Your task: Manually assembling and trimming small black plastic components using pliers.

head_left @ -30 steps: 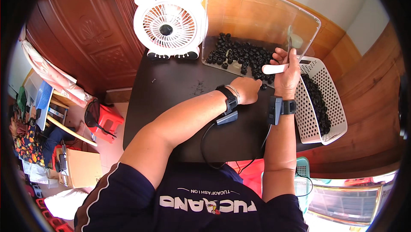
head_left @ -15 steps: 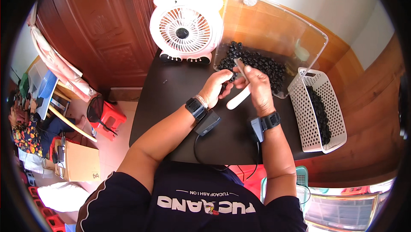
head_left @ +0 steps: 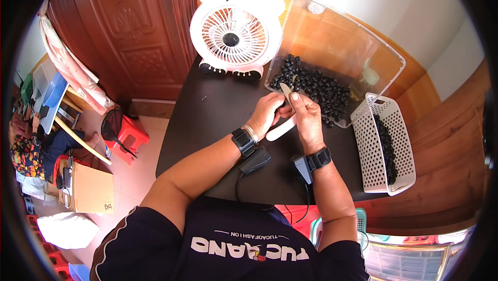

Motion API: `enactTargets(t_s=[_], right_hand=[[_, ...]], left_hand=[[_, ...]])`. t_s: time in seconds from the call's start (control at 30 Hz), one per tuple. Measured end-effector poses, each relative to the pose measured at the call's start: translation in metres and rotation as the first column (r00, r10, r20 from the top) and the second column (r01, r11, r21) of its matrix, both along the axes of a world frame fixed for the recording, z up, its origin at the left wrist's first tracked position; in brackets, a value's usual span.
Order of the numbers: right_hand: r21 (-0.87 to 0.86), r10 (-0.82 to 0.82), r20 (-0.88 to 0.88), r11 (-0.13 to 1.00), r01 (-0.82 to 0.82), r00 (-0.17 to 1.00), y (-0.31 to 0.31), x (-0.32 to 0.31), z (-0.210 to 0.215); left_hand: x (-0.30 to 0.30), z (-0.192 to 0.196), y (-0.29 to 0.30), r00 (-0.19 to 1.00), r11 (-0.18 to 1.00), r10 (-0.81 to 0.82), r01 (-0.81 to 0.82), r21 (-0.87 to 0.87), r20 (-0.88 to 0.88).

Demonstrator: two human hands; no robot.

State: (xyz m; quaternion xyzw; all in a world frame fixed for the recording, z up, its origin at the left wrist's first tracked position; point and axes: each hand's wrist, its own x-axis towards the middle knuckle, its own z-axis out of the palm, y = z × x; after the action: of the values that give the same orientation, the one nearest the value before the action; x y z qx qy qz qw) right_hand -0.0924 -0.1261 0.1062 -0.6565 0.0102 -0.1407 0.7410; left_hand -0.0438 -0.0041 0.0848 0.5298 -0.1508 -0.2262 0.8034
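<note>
My right hand [head_left: 308, 120] is closed around a small knife with a white handle [head_left: 281, 129] and a short blade [head_left: 286, 92] that points up and away from me. Beside it, my left hand [head_left: 266, 116] is pinched, with the fingertips against the right fingers. A small dark piece seems to be between the left fingers, mostly hidden. Just beyond both hands, many small round black pieces [head_left: 322, 88] lie in a heap inside a clear plastic bin [head_left: 346, 27].
A white perforated basket [head_left: 369, 151] with black bits inside stands at the right of the dark table [head_left: 207, 130]. A pink and white fan [head_left: 231, 39] is at the back. On the floor to the left are a red stool [head_left: 129, 136] and a cardboard box [head_left: 92, 187]. Another person sits far left.
The whole view has shifted slightly. My hands have come closer together, and the dark piece at my left fingertips is now less visible. The knife stays in my right hand.
</note>
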Motion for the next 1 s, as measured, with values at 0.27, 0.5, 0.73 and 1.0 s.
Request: enactTargets(t_s=[0.27,0.5,0.73,1.0], right_hand=[[-0.03,0.01,0.002,1.0,-0.01,1.0,-0.008,0.004,-0.006],[-0.004,0.005,0.015,1.0,-0.005,1.0,-0.005,0.003,-0.004],[-0.121,0.002,0.049,0.993,0.004,0.999,0.003,-0.003,0.001],[-0.161,0.032,0.209,0.987,0.003,0.977,0.014,-0.005,0.0]], left_hand=[[0.004,-0.004,-0.005,0.997,0.999,-0.005,0.002,0.034,0.081],[0.004,-0.004,-0.004,0.981,0.994,0.064,-0.078,0.072,0.183],[0.001,0.003,0.005,0.997,0.997,0.074,-0.075,-0.034,-0.024],[0.012,0.0,0.011,0.973,0.979,-0.011,-0.037,-0.203,-0.23]])
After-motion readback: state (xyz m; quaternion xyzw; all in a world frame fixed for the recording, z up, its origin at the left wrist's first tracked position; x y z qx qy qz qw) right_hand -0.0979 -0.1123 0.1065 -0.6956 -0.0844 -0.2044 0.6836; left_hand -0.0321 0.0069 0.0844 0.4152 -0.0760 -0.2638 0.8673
